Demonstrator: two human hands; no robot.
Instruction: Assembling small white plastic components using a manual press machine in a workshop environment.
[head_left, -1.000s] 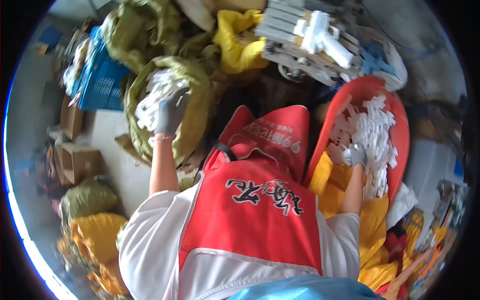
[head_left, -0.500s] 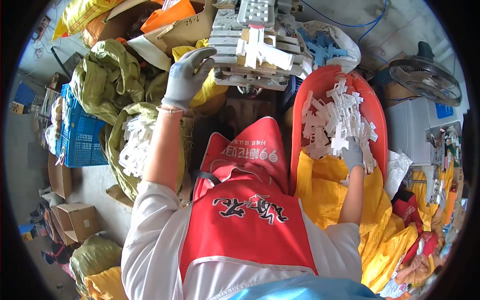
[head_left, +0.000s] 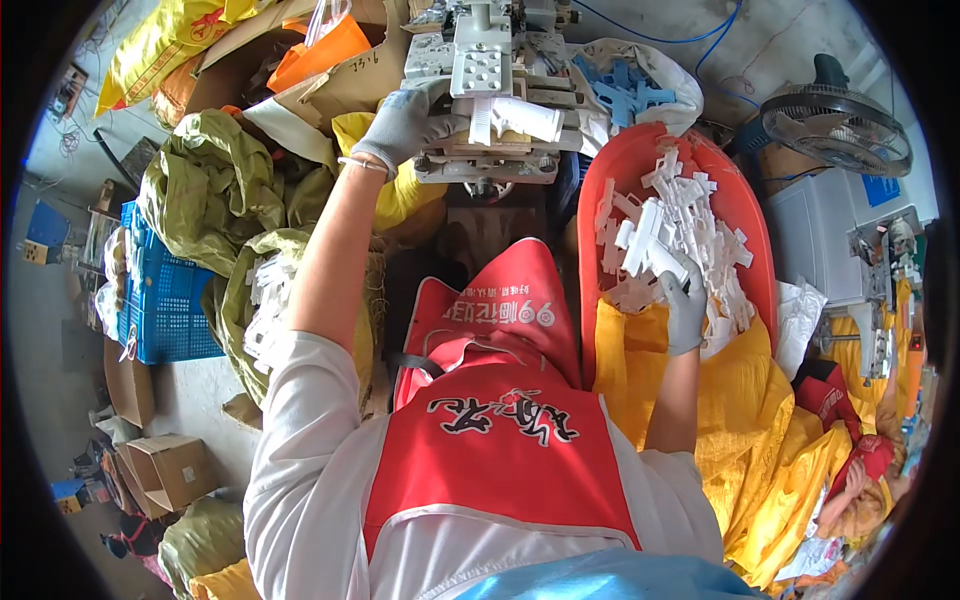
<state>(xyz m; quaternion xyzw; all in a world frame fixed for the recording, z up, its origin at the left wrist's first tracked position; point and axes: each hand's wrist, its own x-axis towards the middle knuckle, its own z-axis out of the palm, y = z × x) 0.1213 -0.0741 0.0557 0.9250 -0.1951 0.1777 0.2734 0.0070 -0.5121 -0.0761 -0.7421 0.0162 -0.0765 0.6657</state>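
My gloved right hand [head_left: 686,308] is closed on the grip of a white toy gun [head_left: 650,240], lifted just above a heap of white toy guns [head_left: 690,200] in a red tub [head_left: 768,230]. At the left side of a bench machine [head_left: 484,45] is my gloved left hand [head_left: 405,125], thumb and fingers apart, fingertips partly hidden by machine parts. Beside that hand, another white toy gun [head_left: 525,118] lies on the machine's fixture. The machine's studded metal plate [head_left: 482,78] covers part of this toy gun.
A green sack [head_left: 225,320] of white pieces stands left, near a blue crate [head_left: 165,290]. Blue toy guns [head_left: 625,90] fill a white sack behind the tub. Yellow sheeting [head_left: 690,400] drapes over the tub's near end. A black fan [head_left: 838,130] stands at right.
My left hand has moved forward and right to the machine. My right hand has picked a white toy gun up from the heap. The studded plate now sits over the toy gun on the fixture.
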